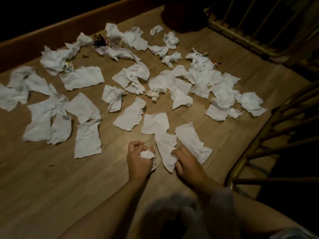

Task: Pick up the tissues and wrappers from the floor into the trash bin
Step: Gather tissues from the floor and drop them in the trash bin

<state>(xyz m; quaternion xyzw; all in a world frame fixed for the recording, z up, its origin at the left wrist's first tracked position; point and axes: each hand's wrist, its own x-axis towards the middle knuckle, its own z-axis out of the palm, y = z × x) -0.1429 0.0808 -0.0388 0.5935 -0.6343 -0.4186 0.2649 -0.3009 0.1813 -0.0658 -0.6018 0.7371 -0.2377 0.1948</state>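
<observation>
— Where does everything lie?
— Tissues [82, 77] are spread across the floor [51, 178], wall to railing. Wrappers [101, 43] sit at the far side among them, near the skirting board [51, 31].
— And the bin?
— The trash bin [181, 14] stands at the far edge, right of centre, beside the railing [241, 31].
— Nearer?
— The left hand [138, 157] and right hand [185, 160] are side by side at the near edge of the spread.
</observation>
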